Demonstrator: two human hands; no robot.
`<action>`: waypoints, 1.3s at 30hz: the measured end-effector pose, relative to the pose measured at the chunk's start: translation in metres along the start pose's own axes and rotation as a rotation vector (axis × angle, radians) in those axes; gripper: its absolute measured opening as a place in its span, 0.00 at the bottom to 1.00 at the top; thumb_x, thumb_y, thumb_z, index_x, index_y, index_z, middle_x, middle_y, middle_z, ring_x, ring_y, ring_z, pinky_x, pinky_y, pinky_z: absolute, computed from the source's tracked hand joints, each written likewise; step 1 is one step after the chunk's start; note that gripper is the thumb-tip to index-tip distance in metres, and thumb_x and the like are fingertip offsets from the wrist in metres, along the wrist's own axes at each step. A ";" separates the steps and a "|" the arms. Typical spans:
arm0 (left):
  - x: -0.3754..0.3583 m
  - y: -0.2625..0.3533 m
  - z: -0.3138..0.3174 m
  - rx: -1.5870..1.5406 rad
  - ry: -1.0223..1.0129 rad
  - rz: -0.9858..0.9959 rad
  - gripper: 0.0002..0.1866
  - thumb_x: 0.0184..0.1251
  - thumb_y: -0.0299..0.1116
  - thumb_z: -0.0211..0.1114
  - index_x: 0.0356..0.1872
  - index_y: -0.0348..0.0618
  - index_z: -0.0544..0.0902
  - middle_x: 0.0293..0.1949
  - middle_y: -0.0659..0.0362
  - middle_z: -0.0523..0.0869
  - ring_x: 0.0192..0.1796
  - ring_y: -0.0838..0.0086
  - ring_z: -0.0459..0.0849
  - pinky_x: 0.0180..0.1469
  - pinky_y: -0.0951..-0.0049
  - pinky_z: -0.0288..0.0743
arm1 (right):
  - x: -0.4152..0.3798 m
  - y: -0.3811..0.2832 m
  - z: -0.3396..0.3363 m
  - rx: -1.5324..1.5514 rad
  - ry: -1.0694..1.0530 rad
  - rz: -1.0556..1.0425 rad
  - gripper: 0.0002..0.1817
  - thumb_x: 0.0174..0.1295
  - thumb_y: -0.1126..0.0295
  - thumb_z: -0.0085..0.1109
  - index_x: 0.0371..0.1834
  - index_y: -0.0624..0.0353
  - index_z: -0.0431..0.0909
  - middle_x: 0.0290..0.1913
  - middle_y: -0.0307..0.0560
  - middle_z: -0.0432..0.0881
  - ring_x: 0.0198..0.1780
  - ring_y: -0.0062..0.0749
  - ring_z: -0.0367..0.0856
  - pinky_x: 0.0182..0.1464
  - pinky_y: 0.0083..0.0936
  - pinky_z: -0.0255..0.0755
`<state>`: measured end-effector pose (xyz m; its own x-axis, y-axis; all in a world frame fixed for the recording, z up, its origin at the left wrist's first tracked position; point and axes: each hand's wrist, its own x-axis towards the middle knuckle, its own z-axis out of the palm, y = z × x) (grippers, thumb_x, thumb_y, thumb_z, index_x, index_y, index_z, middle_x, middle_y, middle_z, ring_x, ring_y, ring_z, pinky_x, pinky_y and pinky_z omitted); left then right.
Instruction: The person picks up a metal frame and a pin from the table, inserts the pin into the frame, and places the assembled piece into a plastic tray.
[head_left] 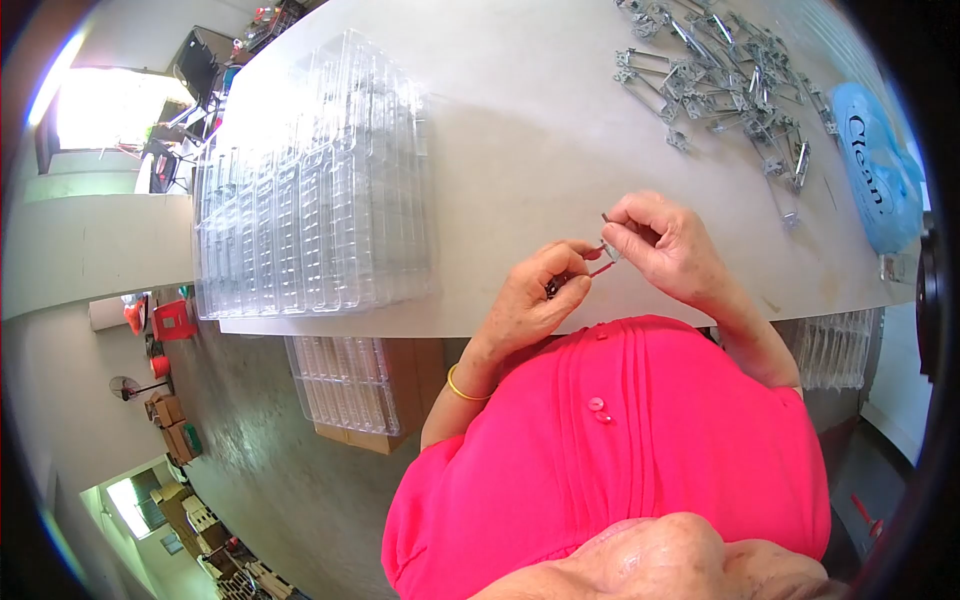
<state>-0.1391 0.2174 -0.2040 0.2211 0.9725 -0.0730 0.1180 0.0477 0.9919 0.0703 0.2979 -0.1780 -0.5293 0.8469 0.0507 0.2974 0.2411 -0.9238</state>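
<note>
Over the table's near edge, both of my hands meet in front of the pink shirt. My left hand point(540, 290), with a yellow bangle at the wrist, is closed around a small dark metal part point(552, 287), mostly hidden by the fingers. A thin red strip point(601, 269) sticks out from its fingertips toward the right hand. My right hand point(660, 245) pinches a small thin piece point(606, 217) with a dark tip; its exact kind I cannot tell. The fingertips of the two hands are close together. Beyond the right hand lies a heap of metal rod-and-bracket parts point(740, 90).
Stacked clear plastic trays point(310, 200) stand on the white table point(500, 120) at left. A blue bag marked "Clean" point(875, 170) is at the right edge. Below the table are more clear trays point(345, 380) by a cardboard box point(415, 375). A red crate point(174, 320) stands farther off.
</note>
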 end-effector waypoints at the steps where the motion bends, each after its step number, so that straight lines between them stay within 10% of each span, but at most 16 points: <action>1: 0.000 0.000 -0.001 0.002 -0.032 0.010 0.04 0.72 0.23 0.63 0.36 0.36 0.79 0.54 0.53 0.85 0.33 0.85 0.72 0.37 0.80 0.70 | 0.001 0.003 0.000 0.000 0.000 0.000 0.10 0.74 0.67 0.60 0.37 0.62 0.79 0.27 0.32 0.75 0.28 0.13 0.68 0.29 0.19 0.61; 17: 0.006 -0.022 -0.009 -1.026 -0.028 -0.102 0.08 0.78 0.32 0.56 0.41 0.38 0.77 0.59 0.31 0.80 0.40 0.56 0.87 0.37 0.64 0.82 | -0.005 0.008 0.010 0.545 0.145 -0.040 0.07 0.71 0.81 0.60 0.45 0.60 0.72 0.46 0.44 0.83 0.43 0.19 0.83 0.47 0.19 0.80; 28: 0.001 -0.014 -0.003 -0.756 0.036 0.019 0.07 0.78 0.30 0.55 0.42 0.38 0.78 0.61 0.35 0.80 0.42 0.63 0.86 0.44 0.66 0.80 | -0.006 0.017 0.016 0.220 0.214 -0.172 0.05 0.71 0.80 0.62 0.43 0.60 0.75 0.37 0.40 0.83 0.34 0.15 0.80 0.37 0.17 0.77; 39: -0.005 -0.008 0.002 -0.443 0.055 0.047 0.04 0.77 0.23 0.58 0.43 0.35 0.80 0.62 0.41 0.80 0.47 0.72 0.84 0.48 0.71 0.79 | -0.004 0.002 0.006 0.746 -0.164 0.348 0.18 0.83 0.56 0.43 0.57 0.60 0.72 0.27 0.45 0.83 0.22 0.24 0.81 0.23 0.20 0.75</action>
<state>-0.1393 0.2118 -0.2118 0.1634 0.9860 -0.0327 -0.3201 0.0844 0.9436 0.0687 0.2919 -0.1820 -0.6308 0.7213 -0.2859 -0.1082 -0.4466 -0.8882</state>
